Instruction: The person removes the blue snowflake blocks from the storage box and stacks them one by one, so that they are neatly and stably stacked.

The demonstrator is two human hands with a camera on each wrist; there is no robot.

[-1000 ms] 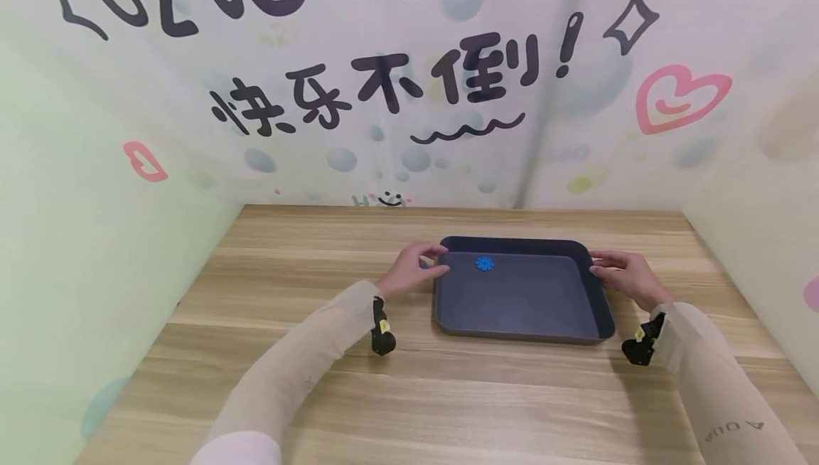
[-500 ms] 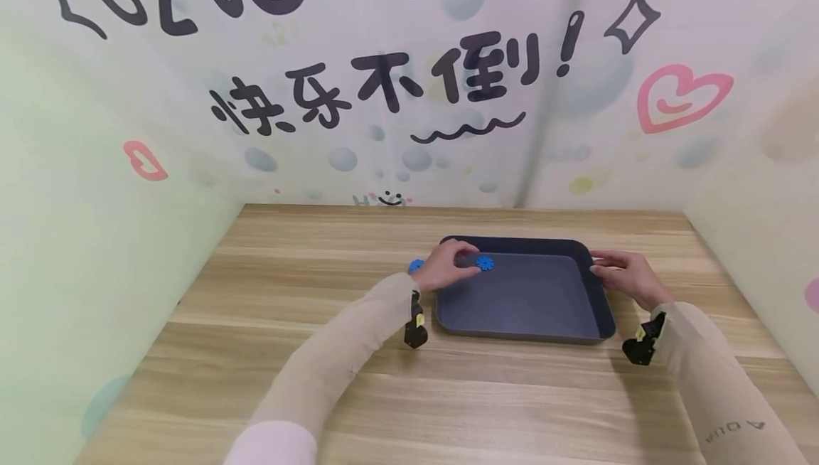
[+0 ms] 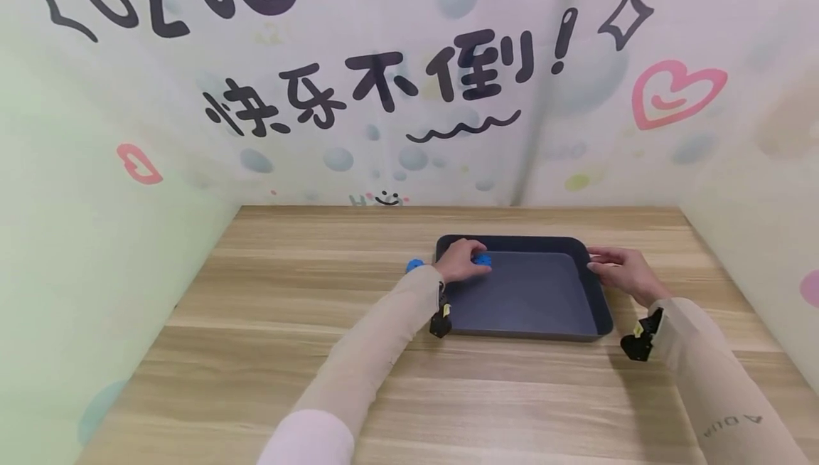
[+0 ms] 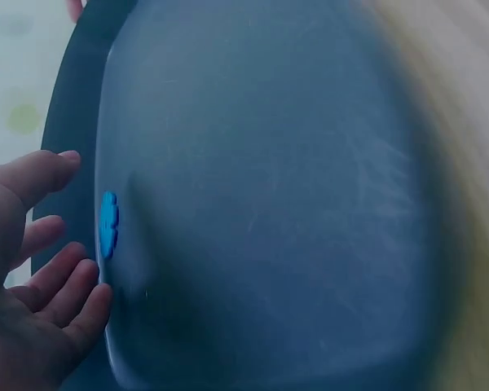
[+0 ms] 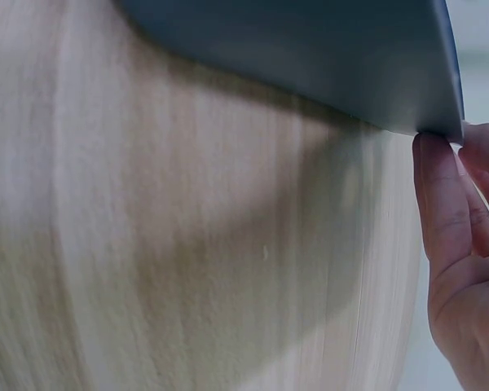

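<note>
A dark grey rectangular tray (image 3: 525,301) rests on the table. In it, near the back left, lies a small blue notched disc (image 3: 484,259), which shows edge-on in the left wrist view as a blue disc (image 4: 109,225). My left hand (image 3: 461,261) reaches over the tray's left wall, thumb and fingers spread around the disc and apart from it in the left wrist view. My right hand (image 3: 623,271) touches the tray's right wall from outside with extended fingertips (image 5: 434,151). Another blue disc (image 3: 414,264) lies left of the tray, partly hidden by my left forearm.
The wooden table (image 3: 288,294) extends to both sides and in front of the tray. A printed backdrop wall (image 3: 307,166) rises behind it, with pale walls at left and right. Black wrist cameras (image 3: 441,323) hang below both sleeves.
My left hand has moved right from the tray's left edge to the blue disc inside, uncovering the disc outside the tray. My right hand has stayed at the right wall.
</note>
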